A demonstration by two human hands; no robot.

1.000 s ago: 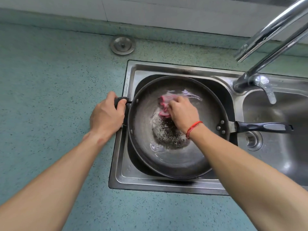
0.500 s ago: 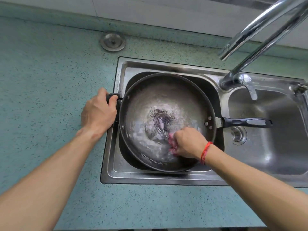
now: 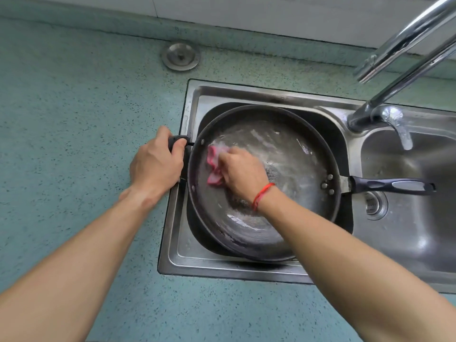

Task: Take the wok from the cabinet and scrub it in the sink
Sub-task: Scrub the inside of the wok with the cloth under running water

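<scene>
Wok [image 3: 296,149] sits in the left basin of the sink [image 3: 177,245], with its long handle [image 3: 392,186] reaching over the divider above the right basin. The inside is wet, streaked and glossy. Left hand [image 3: 155,166] is wrapped round the small helper handle [image 3: 176,141] at the wok's left edge, fingers curled tight, bracing the pan against the sink rim. Right hand [image 3: 240,172] is bunched over a pink cloth [image 3: 213,164], fingers curled down on it and pressing it to the inner wall on the left side. Judgement: the wok is stiff metal and probably heavy, not fragile, but slick when wet, and its rounded body would rock in the basin if left unheld. The two handles are the sound places to hold it; the bare rim would slip. The cloth is soft and limp, so it needs a bunched grip to carry pressure. Faucet [image 3: 399,48] stands over the divider.
</scene>
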